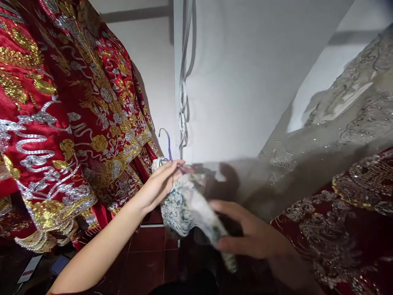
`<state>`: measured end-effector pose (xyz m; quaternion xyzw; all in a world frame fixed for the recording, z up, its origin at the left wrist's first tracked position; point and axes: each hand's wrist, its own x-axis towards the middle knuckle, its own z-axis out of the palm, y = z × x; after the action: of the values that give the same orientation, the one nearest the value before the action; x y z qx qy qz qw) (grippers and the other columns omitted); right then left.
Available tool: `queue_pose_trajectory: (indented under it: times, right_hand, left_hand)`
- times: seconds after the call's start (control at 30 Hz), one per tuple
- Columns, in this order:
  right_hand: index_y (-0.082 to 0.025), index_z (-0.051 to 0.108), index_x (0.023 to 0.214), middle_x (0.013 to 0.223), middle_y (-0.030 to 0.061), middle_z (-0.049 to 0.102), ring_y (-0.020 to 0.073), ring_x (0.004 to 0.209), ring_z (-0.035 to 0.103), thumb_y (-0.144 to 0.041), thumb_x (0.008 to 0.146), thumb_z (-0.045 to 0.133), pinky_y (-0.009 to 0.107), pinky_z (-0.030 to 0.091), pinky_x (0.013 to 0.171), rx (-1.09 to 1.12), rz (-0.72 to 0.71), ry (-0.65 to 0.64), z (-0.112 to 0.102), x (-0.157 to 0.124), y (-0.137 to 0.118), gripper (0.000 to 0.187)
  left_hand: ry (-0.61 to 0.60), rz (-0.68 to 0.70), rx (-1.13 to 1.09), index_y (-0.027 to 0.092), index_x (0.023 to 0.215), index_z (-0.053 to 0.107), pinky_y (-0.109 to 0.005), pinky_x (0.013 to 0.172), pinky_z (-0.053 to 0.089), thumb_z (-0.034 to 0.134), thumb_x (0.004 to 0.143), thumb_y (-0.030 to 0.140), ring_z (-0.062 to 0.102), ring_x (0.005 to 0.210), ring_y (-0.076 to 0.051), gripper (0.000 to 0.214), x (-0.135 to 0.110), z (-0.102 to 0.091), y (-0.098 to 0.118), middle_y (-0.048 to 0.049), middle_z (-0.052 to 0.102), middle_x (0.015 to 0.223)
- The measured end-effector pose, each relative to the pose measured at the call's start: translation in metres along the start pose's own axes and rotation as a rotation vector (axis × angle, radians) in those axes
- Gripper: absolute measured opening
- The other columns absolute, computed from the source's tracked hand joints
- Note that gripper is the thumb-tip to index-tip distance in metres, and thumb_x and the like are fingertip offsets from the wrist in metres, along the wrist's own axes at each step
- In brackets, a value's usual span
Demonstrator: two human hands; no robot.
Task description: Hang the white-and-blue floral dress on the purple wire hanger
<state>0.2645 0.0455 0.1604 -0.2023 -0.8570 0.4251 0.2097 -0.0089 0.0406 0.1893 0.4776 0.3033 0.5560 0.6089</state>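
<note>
We see a red jacket (82, 135) embroidered with gold and silver flowers, a purple hanger (169, 150), a white garment (181, 207) mottled blue-green, dark red fabric (350, 229) with glittering scrolls, sparkling pale grey fabric (325, 143) and dark red tiles (145, 264).

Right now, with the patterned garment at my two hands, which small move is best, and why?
Perhaps smooth the patterned garment outward with the right hand, which is at its edge: it looks bunched, and the left hand is near its top, beside the purple hanger.
</note>
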Motion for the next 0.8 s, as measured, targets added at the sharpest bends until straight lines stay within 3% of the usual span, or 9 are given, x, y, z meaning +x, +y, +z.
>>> queue_pose_trajectory:
  times: [0.1,0.17,0.27,0.37,0.43,0.53,0.6,0.7,0.8]
  right_hand:
    - [-0.025,0.069,0.122,0.114,0.0069,0.074,0.0249,0.107,0.068,-0.048,0.088,0.066,0.039,0.054,0.097,0.148,-0.050,-0.092,0.007,0.029,0.009,0.041]
    - [-0.025,0.071,0.116,0.105,0.0055,0.075,0.0219,0.100,0.070,-0.044,0.097,0.053,0.040,0.054,0.095,0.161,-0.034,0.112,0.004,0.049,0.032,0.032]
    - [-0.030,0.062,0.128,0.132,0.0065,0.064,0.0246,0.123,0.059,-0.043,0.095,0.057,0.044,0.047,0.105,0.024,-0.015,0.493,0.003,0.074,0.078,0.036]
    - [-0.028,0.066,0.122,0.138,0.0077,0.057,0.0288,0.130,0.051,-0.048,0.086,0.066,0.043,0.043,0.107,-0.136,-0.009,0.570,0.002,0.089,0.111,0.041]
    - [-0.023,0.072,0.094,0.106,0.0063,0.069,0.0259,0.104,0.063,-0.052,0.087,0.063,0.037,0.051,0.090,-0.136,0.046,0.443,-0.006,0.091,0.121,0.032]
    - [-0.019,0.062,0.063,0.062,-0.0011,0.056,0.0154,0.062,0.055,-0.056,0.086,0.061,0.026,0.046,0.060,-0.014,0.113,0.325,-0.032,0.090,0.118,0.044]
    - [-0.018,0.060,0.059,0.057,-0.0025,0.052,0.0127,0.056,0.049,-0.056,0.081,0.068,0.024,0.040,0.053,0.089,0.099,0.465,-0.056,0.095,0.107,0.045]
    - [-0.017,0.069,0.069,0.064,0.0000,0.062,0.0148,0.059,0.056,-0.056,0.076,0.074,0.025,0.043,0.056,0.261,0.035,0.734,-0.088,0.114,0.082,0.040]
    - [-0.017,0.074,0.078,0.073,0.0048,0.070,0.0199,0.067,0.064,-0.058,0.071,0.079,0.029,0.050,0.062,0.389,-0.028,0.804,-0.109,0.136,0.062,0.042]
  left_hand:
    - [0.033,-0.195,-0.197,0.016,0.090,0.056,-0.019,0.056,0.042,0.065,0.090,0.030,0.047,0.055,-0.007,0.016,-0.016,-0.015,-0.004,0.0041,0.044,0.066]
    - [-0.021,-0.292,-0.071,0.018,0.082,0.049,-0.016,0.043,0.026,0.062,0.092,0.034,0.027,0.045,-0.005,0.024,-0.027,-0.028,0.000,0.0083,0.030,0.060]
    - [-0.135,-0.332,0.406,0.018,0.075,0.045,-0.019,0.044,0.022,0.054,0.095,0.047,0.023,0.046,-0.006,0.036,-0.041,-0.041,0.008,0.0078,0.030,0.059]
    - [-0.125,-0.103,0.888,0.017,0.072,0.052,-0.022,0.056,0.033,0.050,0.097,0.048,0.040,0.058,-0.010,0.040,-0.044,-0.047,0.016,0.0035,0.044,0.065]
    - [-0.043,0.037,1.116,0.017,0.077,0.058,-0.024,0.060,0.034,0.045,0.099,0.047,0.046,0.062,-0.012,0.039,-0.039,-0.052,0.020,0.0023,0.050,0.066]
    - [0.188,0.202,1.356,0.020,0.086,0.061,-0.026,0.062,0.035,0.046,0.098,0.045,0.050,0.058,-0.014,0.032,-0.023,-0.064,0.025,0.0025,0.056,0.066]
    - [0.346,0.345,1.412,0.021,0.094,0.061,-0.028,0.066,0.040,0.050,0.097,0.044,0.056,0.065,-0.016,0.026,-0.011,-0.070,0.027,0.0003,0.062,0.075]
    - [0.558,0.700,1.420,0.020,0.107,0.061,-0.037,0.087,0.044,0.056,0.094,0.038,0.059,0.098,-0.024,0.023,0.001,-0.070,0.025,-0.0083,0.065,0.104]
    - [0.681,1.042,1.352,0.020,0.101,0.061,-0.040,0.092,0.043,0.057,0.092,0.030,0.057,0.103,-0.026,0.014,0.005,-0.062,0.012,-0.0092,0.063,0.100]
